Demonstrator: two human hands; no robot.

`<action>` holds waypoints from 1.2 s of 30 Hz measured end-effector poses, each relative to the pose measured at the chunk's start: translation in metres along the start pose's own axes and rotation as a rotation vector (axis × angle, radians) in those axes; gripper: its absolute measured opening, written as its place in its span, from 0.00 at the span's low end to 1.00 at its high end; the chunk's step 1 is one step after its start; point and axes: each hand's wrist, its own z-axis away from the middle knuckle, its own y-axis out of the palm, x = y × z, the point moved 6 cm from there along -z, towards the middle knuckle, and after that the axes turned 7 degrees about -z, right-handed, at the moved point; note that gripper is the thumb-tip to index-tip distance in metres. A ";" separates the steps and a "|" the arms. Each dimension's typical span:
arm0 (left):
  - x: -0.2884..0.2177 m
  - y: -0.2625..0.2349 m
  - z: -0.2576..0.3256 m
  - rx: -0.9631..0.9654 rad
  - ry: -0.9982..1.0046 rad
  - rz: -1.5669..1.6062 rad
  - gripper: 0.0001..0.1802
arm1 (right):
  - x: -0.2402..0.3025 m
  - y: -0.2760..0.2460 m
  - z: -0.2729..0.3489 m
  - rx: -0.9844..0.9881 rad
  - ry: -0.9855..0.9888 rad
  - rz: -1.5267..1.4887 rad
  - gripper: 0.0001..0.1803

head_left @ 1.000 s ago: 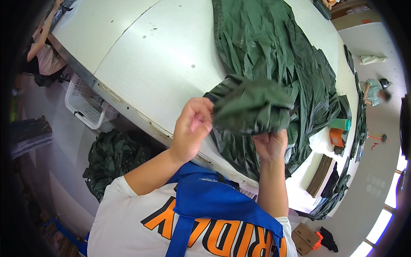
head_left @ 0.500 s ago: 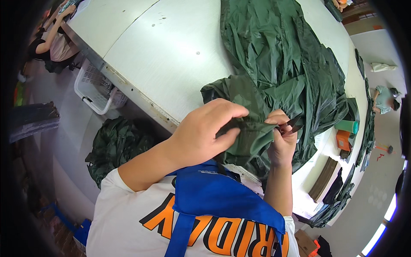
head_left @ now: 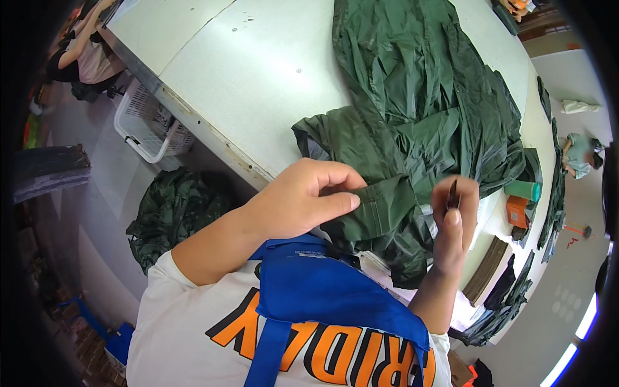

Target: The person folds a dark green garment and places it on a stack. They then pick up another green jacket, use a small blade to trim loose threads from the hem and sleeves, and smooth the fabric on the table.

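A dark green, shiny garment [head_left: 412, 84] lies rumpled over the table, its near end toward my body. My left hand [head_left: 300, 201] pinches the edge of a stitched band of this garment between thumb and fingers, holding the seam face up. To the right, my right hand [head_left: 454, 226] is raised above the cloth and apart from the band. Its fingers close around small dark thread snips [head_left: 454, 195], whose blades point away from me. Part of the snips is hidden by the fingers.
The white table [head_left: 245, 84] has a metal edge along its left side. Beyond that edge are a white basket [head_left: 138, 142] and a dark green fabric heap [head_left: 171, 216]. A green cylinder [head_left: 523, 189] and an orange box [head_left: 516, 210] sit at right. Other people are at upper left and far right.
My right hand with the snips has moved right, away from the cloth. The band now lies flatter, its stitching showing, and my left thumb and fingers have closed on its edge.
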 end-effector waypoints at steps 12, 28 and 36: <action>-0.008 0.014 0.000 0.009 -0.025 0.003 0.08 | 0.060 0.027 0.002 0.195 -0.175 0.817 0.17; -0.010 0.020 0.001 0.038 -0.016 0.019 0.08 | 0.056 0.028 0.006 0.178 -0.202 0.699 0.15; -0.009 0.019 0.002 0.109 -0.038 0.077 0.10 | 0.006 0.012 0.003 -0.008 0.176 -0.298 0.36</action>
